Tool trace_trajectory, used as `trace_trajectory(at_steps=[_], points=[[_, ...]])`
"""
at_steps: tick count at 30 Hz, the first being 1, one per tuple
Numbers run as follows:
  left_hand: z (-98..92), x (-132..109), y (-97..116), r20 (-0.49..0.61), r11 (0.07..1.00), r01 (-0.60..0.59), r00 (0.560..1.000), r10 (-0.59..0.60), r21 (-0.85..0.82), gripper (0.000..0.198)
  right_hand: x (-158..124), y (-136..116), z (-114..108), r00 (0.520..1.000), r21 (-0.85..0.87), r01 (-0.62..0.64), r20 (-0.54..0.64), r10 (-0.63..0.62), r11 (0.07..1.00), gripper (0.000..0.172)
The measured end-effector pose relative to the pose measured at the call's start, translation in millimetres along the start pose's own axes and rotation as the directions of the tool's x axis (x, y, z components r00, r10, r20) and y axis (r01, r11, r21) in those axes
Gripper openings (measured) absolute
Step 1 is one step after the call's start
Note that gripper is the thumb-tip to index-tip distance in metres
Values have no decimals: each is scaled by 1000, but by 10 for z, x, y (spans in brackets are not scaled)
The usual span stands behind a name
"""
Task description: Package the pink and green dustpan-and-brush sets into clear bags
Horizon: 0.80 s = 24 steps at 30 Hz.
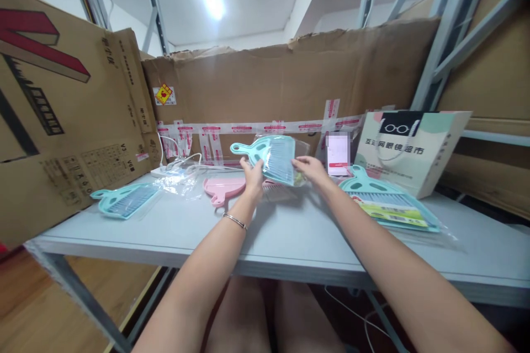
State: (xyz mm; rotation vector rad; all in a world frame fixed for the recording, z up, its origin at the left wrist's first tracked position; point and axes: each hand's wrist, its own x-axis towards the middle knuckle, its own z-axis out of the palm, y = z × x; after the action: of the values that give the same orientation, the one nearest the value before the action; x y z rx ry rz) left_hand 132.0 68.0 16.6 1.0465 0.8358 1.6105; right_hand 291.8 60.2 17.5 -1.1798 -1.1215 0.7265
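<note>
Indoors; grey table (290, 234); cardboard walls (269, 83); teal dustpan (275, 157) held above

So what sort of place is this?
Probably a small packing or stockroom bench: taped cardboard sheets wall in the grey table, bagged teal dustpans lie on it, metal racking stands behind, and the left hand and right hand grip a teal brush set.

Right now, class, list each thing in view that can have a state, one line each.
left hand: grips the teal dustpan set.
right hand: grips the same set.
teal dustpan set: lifted off table, bagged.
pink dustpan: flat on table.
paper bag: upright.
right-side teal sets: lying flat, bagged.
</note>
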Motion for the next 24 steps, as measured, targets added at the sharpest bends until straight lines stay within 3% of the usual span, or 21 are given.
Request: trace_trajectory(at_steps=[2, 5, 7, 8, 10, 11, 12, 13, 14, 17, 19, 21, 22, 23, 24], points=[[17, -109, 115, 188, 999, 32, 982, -26, -30, 57, -30, 12, 35, 995, 69, -72, 69, 67, 995, 20], [-42, -169, 295, 533, 1000, 17, 846, -25, 20, 52, -58, 27, -50, 983, 171, -146, 132, 124, 975, 15], [-144, -108, 398, 611, 995, -52, 792, -11, 85, 48, -67, 21, -144, 976, 212, -186, 151, 156, 959, 13], [-221, -45, 448, 589, 988, -100, 808, 12, 118, 44, -68, 18, -186, 973, 223, -204, 153, 172, 953, 12], [-447, 124, 566, 426, 955, -204, 900, 96, 216, 37, -61, 25, -246, 969, 234, -229, 145, 199, 945, 13], [-602, 218, 639, 269, 929, -244, 948, 169, 279, 35, -53, 39, -261, 968, 235, -238, 136, 211, 942, 14], [-786, 308, 721, 65, 885, -250, 967, 244, 393, 33, -42, 59, -266, 967, 236, -245, 125, 220, 940, 16], [-992, 386, 808, -153, 817, -197, 933, 326, 542, 32, -28, 85, -263, 967, 235, -249, 115, 228, 939, 18], [-1213, 447, 894, -258, 791, -147, 896, 360, 594, 35, -12, 115, -252, 967, 235, -252, 106, 233, 939, 20], [-1827, 507, 1083, -454, 745, 8, 798, 397, 667, 53, 33, 197, -187, 967, 236, -253, 91, 238, 938, 21], [-2058, 465, 1118, -543, 702, 128, 735, 407, 701, 77, 50, 226, -128, 968, 238, -250, 89, 235, 938, 20], [-2069, 392, 1093, -529, 555, 190, 646, 551, 810, 94, 45, 224, -67, 969, 243, -244, 98, 226, 939, 20], [-1992, 350, 1068, -450, 458, 161, 625, 638, 874, 96, 33, 212, -36, 970, 246, -239, 108, 218, 940, 20], [-1872, 305, 1038, -330, 363, 82, 633, 700, 928, 93, 14, 195, -7, 971, 248, -232, 122, 208, 941, 19], [-1719, 256, 1006, -184, 315, -71, 682, 708, 947, 86, -12, 174, 23, 971, 249, -224, 140, 194, 942, 18]])
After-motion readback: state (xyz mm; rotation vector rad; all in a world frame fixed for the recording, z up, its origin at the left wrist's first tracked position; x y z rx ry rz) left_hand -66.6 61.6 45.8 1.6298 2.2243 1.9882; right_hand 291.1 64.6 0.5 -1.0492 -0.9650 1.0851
